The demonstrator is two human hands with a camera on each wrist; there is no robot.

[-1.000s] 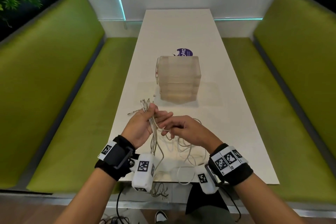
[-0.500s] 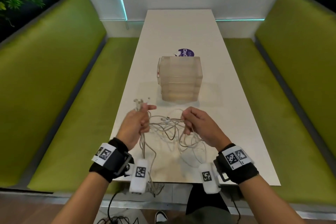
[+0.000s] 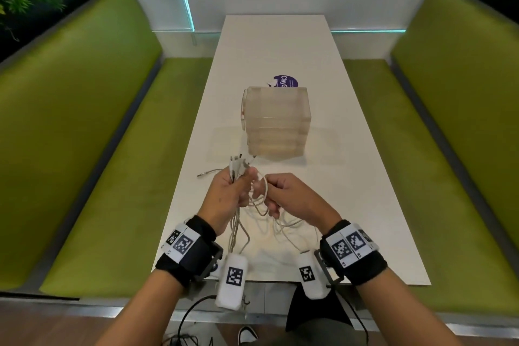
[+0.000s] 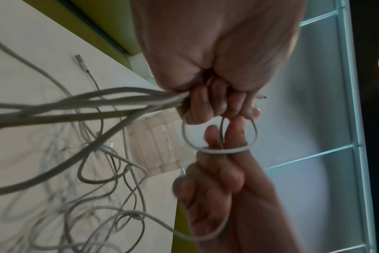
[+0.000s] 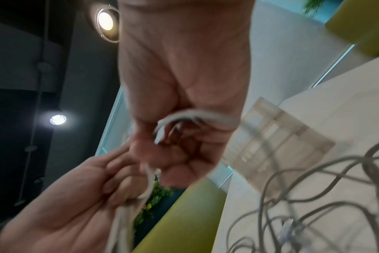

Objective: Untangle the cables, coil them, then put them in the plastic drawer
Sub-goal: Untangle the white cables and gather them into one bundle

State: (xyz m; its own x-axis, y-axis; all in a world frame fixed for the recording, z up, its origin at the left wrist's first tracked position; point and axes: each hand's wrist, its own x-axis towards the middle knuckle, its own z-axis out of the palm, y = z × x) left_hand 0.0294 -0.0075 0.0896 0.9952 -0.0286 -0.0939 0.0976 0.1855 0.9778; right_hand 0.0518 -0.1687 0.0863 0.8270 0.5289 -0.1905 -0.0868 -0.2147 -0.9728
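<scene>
Now hands (image 3: 233,194) closer, cables (image 3: 259,199) looped.

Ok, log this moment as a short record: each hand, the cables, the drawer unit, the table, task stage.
left hand: grips a bundle of white cables, plug ends sticking up past the fist
right hand: pinches a small cable loop right next to the left fist
loose cables: tangled on the table under both hands
plastic drawer: translucent, beyond the hands, drawers closed
sticker: purple, behind the drawer unit
stage: untangling or coiling; nothing stowed yet
</scene>
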